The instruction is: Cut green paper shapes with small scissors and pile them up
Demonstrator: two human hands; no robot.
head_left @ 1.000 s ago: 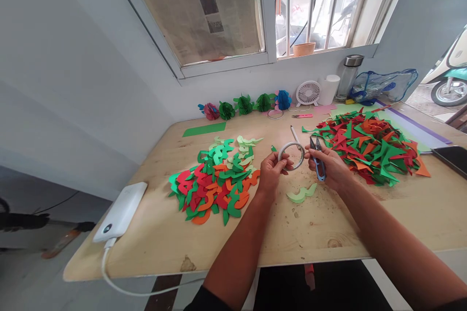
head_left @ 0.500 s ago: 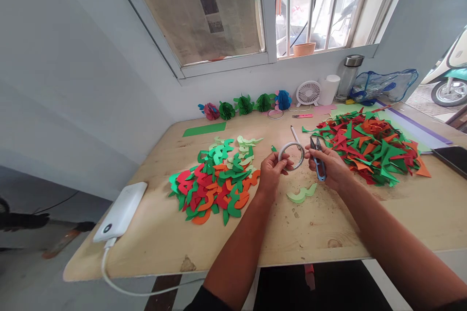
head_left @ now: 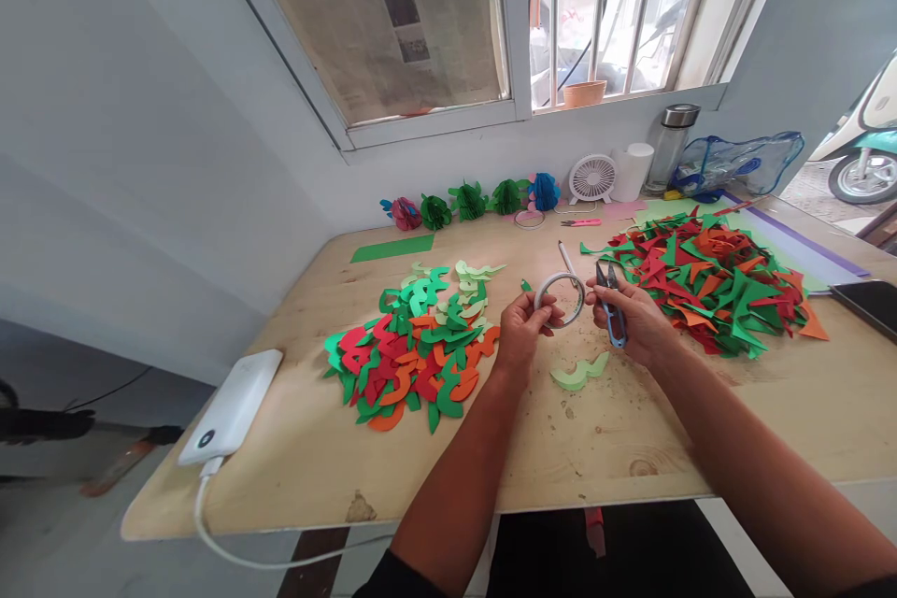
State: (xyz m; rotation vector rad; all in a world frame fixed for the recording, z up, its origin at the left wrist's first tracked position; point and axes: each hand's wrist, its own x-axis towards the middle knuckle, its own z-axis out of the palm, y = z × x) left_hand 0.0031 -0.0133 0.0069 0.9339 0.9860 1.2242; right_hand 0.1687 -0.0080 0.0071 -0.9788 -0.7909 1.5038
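Between the fingers of my left hand (head_left: pixel 522 329) is a roll of tape (head_left: pixel 576 308), held up by its left side above the table. My right hand (head_left: pixel 634 322) is closed around a pair of blue-handled thread snips (head_left: pixel 615 325), their dark blades pointing away from me. Its thumb and fingertip are pinched together close to the tape's right edge; whether they hold the tape's end is too small to tell. Just below the hands a pale green wavy paper cutout (head_left: pixel 579 373) lies on the table. A white pen (head_left: pixel 566 259) lies beyond the tape roll.
Left of my hands spreads a pile of curved paper cutouts (head_left: pixel 413 346); on the right is a heap of paper scraps (head_left: pixel 715 280). A power bank (head_left: pixel 231 406) sits at the left edge. Paper figures (head_left: pixel 469 201), a small fan (head_left: pixel 592 179) and a bottle (head_left: pixel 671 149) line the wall.
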